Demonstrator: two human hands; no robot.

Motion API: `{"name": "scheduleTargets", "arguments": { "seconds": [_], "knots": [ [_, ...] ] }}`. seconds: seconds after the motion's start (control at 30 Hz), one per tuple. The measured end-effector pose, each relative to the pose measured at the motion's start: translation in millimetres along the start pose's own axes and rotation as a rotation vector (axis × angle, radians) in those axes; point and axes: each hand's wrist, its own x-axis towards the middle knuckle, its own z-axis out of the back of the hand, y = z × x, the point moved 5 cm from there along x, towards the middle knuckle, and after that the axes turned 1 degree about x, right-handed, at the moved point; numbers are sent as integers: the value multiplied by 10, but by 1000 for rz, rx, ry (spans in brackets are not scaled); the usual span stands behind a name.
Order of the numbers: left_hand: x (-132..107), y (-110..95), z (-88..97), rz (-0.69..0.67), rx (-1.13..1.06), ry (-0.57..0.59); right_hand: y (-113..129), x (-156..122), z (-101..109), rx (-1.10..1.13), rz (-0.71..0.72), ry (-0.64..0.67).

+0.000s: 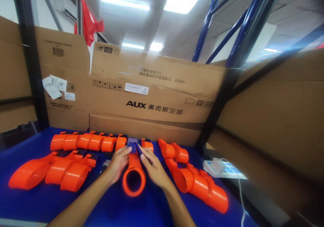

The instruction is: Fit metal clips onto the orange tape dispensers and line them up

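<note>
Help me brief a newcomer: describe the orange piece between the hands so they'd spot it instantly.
Find the cardboard marked AUX, then the blue tabletop before it. The orange piece is centred between the left hand and right hand. Unlike the other orange pieces, it turns its round opening squarely to the camera.

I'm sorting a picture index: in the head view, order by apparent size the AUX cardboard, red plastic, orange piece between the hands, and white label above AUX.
1. AUX cardboard
2. Red plastic and orange piece: too close to rank, the piece being nearer the camera
3. White label
</note>
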Motion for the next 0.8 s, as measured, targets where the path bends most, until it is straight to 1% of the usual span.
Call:
{"name": "scheduleTargets", "arguments": {
  "seconds": [0.17,0.33,0.43,0.53,0.8],
  "knots": [
    [-19,-8,-19,-11,25,15,-7,11,-4,27,-4,20],
    [-19,-38,-7,-15,34,-16,-72,1,43,84,-31,-85],
    [-8,-58,21,-43,21,-44,-120,-5,101,83,-49,-143],
    [1,-73,43,-75,30,-70,-142,-10,165,93,-33,-186],
    [11,-122,42,-149,101,-103,-122,-8,219,74,21,-198]
  ]
}}
